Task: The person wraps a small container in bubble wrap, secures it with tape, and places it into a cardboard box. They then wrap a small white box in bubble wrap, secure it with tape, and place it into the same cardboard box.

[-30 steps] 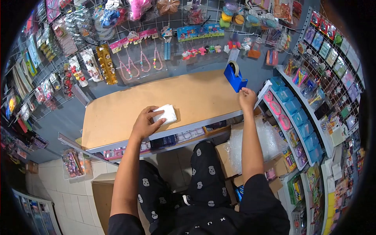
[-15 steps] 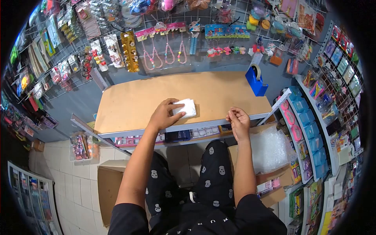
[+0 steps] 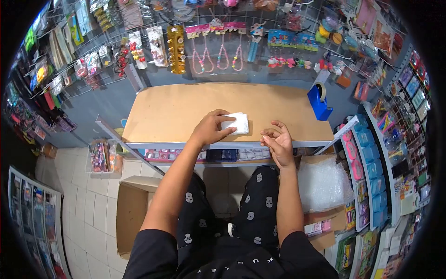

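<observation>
My left hand grips a small white wrapped packet from its left side, fingers on top and thumb along the near edge. The packet rests at the front of the wooden tabletop. Off to the packet's right, my right hand hovers by the table's front edge, palm turned up. Its thumb and forefinger are pinched together; whatever they hold, if anything, is too small to make out. A blue tape dispenser with a roll of tape stands at the table's right end.
Bubble wrap lies to the right, below table height. An open cardboard box sits on the floor at left, near a clear bin of small goods. Hair accessories and bead bracelets hang on the wall grid; blue baskets line the right.
The view has shifted, so the table sits further right in it. My left hand stays on the packet. My right hand has moved closer to the packet, its other fingers more spread.
</observation>
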{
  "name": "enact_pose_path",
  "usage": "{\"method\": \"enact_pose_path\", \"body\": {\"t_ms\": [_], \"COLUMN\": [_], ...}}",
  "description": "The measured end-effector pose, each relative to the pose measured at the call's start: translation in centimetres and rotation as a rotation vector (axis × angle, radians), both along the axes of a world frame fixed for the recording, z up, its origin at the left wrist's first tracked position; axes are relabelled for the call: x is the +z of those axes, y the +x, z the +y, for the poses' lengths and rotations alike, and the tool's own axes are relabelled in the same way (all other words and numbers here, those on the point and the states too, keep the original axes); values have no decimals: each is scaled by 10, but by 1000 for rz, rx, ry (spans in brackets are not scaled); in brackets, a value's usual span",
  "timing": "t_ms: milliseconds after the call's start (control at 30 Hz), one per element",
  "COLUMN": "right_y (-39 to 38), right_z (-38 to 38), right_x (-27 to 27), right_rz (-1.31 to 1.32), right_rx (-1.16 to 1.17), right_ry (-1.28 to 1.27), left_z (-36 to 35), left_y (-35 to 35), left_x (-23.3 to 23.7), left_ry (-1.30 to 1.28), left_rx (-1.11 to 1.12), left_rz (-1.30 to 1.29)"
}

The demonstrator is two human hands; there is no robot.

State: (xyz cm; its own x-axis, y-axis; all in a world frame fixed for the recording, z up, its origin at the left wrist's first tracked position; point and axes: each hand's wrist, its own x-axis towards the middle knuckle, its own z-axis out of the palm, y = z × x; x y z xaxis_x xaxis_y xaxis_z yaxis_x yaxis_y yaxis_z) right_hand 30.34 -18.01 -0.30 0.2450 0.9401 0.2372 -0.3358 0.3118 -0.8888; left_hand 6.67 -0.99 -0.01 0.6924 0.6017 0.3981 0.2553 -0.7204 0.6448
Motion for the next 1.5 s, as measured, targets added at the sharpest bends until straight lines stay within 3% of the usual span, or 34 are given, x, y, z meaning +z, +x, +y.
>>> {"method": "enact_pose_path", "body": {"t_ms": [333, 433, 533, 633, 733, 933, 1033, 1133, 1167, 1300, 1500], "right_y": [-18, -13, -9, -11, -12, -14, -4, 0, 1, 0, -14], "right_z": [88, 100, 103, 101, 99, 96, 100, 97, 96, 103, 99], "right_x": [1, -14, -20, -24, -23, -23, -30, -27, -25, -33, -22], "right_rz": [-566, -578, -565, -572, -606, -503, -392, -285, -259, -478, -661], "right_rx": [-103, -103, -103, -109, -122, -94, -60, -19, -8, -110, -123], "right_ry": [80, 49, 41, 38, 53, 75, 78, 36, 19, 152, 89], "left_z": [1, 7, -2, 5, 8, -1, 4, 6, 6, 10, 8], "left_y": [1, 3, 0, 4, 4, 1, 4, 2, -1, 12, 4], "left_x": [-3, -12, 7, -13, -13, 4, -9, -11, -9, -12, -8], "left_ry": [-7, 7, -209, -125, -68, -301, -277, 4, -6, -42, 9], "left_rx": [-2, -5, 42, 6, 27, 117, 124, 146, 164, 155, 283], "left_rz": [-59, -128, -60, -221, -176, -49, -152, -204, -174, -183, -317]}}
